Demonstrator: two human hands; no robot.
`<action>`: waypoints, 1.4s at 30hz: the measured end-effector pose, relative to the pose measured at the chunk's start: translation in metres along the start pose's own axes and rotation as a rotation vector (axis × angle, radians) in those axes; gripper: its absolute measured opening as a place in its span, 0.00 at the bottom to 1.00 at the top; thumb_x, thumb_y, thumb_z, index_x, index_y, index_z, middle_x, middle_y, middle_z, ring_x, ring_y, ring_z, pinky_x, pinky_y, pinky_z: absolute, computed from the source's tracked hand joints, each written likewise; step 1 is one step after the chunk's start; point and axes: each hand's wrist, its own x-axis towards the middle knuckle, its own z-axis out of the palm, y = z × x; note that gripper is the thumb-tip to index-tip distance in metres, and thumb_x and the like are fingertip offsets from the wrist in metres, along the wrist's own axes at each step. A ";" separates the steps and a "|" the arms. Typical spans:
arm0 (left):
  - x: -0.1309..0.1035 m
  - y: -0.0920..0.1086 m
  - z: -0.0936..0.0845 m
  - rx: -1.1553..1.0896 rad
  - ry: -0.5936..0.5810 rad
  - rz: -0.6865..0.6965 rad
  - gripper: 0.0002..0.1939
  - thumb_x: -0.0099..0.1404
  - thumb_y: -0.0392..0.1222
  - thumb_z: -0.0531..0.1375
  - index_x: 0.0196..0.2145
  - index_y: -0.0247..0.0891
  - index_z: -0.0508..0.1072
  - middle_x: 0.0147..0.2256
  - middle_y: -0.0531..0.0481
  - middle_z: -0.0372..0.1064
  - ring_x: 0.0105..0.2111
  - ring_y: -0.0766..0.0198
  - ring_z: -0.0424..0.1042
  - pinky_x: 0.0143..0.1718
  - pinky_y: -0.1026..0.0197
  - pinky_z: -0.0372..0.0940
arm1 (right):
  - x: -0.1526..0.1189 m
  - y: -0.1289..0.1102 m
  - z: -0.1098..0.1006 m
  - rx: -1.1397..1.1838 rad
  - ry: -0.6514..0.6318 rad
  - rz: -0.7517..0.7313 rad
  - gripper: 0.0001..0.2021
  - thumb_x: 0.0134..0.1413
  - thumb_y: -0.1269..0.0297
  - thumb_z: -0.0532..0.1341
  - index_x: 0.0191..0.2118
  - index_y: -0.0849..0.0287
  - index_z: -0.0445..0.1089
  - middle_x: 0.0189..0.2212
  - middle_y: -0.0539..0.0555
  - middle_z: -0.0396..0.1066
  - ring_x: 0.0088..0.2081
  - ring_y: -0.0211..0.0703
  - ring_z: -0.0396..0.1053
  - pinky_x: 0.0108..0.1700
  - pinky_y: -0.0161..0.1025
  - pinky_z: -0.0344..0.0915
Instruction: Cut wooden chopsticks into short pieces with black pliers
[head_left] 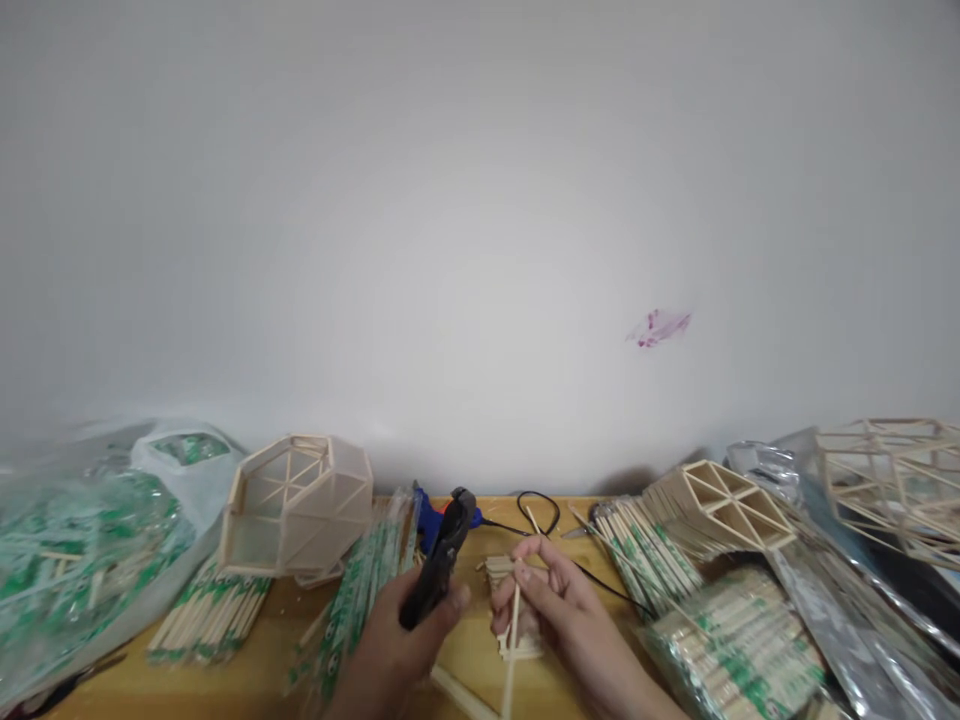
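Note:
My left hand (405, 630) is closed around a black hand tool (442, 560) that looks like a pair of cutters, its head pointing up and away. Between the thumb and fingers of my right hand (559, 610) is a thin wooden chopstick (511, 650), slanting down toward the bottom edge. Behind and below those fingers lies a small stack of short cut sticks (498, 568). Another pale stick (461, 692) rests on the wooden table (300, 670) in front of my left hand. Just past the tool is a blue glue gun (427, 520), partly hidden by it.
Wrapped chopstick bundles lie on the left (210, 610) and right (750, 640). A stick-framed lantern shape (322, 510) and an open stick frame (731, 505) stand near the wall. A black cable (559, 515) loops behind my right hand. A plastic bag (202, 480) bulges at left.

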 end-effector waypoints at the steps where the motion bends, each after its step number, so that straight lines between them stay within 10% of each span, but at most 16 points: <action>1: 0.000 0.000 0.000 -0.086 -0.041 -0.071 0.26 0.57 0.67 0.66 0.25 0.40 0.70 0.15 0.56 0.58 0.14 0.69 0.54 0.16 0.65 0.50 | 0.001 0.000 -0.001 0.019 0.014 -0.015 0.23 0.53 0.44 0.72 0.38 0.56 0.65 0.30 0.53 0.77 0.28 0.42 0.76 0.32 0.37 0.70; 10: 0.005 0.024 -0.029 -0.722 -0.131 -0.183 0.30 0.57 0.69 0.65 0.34 0.35 0.76 0.22 0.50 0.72 0.11 0.74 0.54 0.11 0.68 0.52 | 0.004 0.001 -0.002 -0.134 0.101 -0.052 0.27 0.49 0.38 0.72 0.31 0.57 0.63 0.27 0.54 0.77 0.19 0.35 0.66 0.21 0.32 0.61; 13: 0.005 0.036 -0.034 -0.822 0.015 -0.074 0.31 0.56 0.70 0.65 0.34 0.34 0.77 0.25 0.48 0.73 0.14 0.73 0.58 0.13 0.68 0.54 | 0.002 0.000 0.001 -0.232 0.081 -0.070 0.29 0.45 0.37 0.73 0.28 0.57 0.62 0.23 0.52 0.74 0.19 0.36 0.66 0.21 0.32 0.62; 24: 0.004 0.042 -0.034 -0.501 0.338 0.151 0.11 0.55 0.40 0.71 0.27 0.36 0.72 0.19 0.56 0.65 0.18 0.70 0.63 0.20 0.65 0.59 | -0.016 0.014 -0.001 -0.923 -0.128 -0.136 0.20 0.59 0.47 0.69 0.27 0.57 0.70 0.20 0.49 0.72 0.23 0.39 0.67 0.29 0.36 0.60; 29: 0.008 0.041 -0.036 -0.412 0.461 0.241 0.12 0.54 0.39 0.71 0.22 0.39 0.70 0.17 0.57 0.63 0.16 0.70 0.62 0.18 0.65 0.59 | -0.018 0.014 0.004 -1.202 -0.442 -0.288 0.13 0.72 0.57 0.58 0.41 0.58 0.76 0.34 0.55 0.77 0.37 0.44 0.74 0.42 0.39 0.66; 34: 0.011 0.035 -0.035 -0.316 0.500 0.280 0.12 0.58 0.44 0.70 0.24 0.40 0.72 0.18 0.57 0.65 0.16 0.70 0.62 0.19 0.64 0.59 | -0.020 0.028 0.009 -1.413 -0.483 -0.229 0.02 0.67 0.67 0.63 0.42 0.60 0.70 0.40 0.59 0.74 0.42 0.49 0.72 0.44 0.42 0.67; 42: 0.010 0.036 -0.035 -0.282 0.591 0.360 0.15 0.63 0.49 0.69 0.24 0.40 0.72 0.19 0.55 0.65 0.18 0.69 0.64 0.19 0.63 0.59 | -0.019 0.018 0.010 -0.915 -0.324 -0.084 0.06 0.61 0.70 0.57 0.42 0.60 0.70 0.29 0.51 0.70 0.30 0.41 0.69 0.35 0.38 0.66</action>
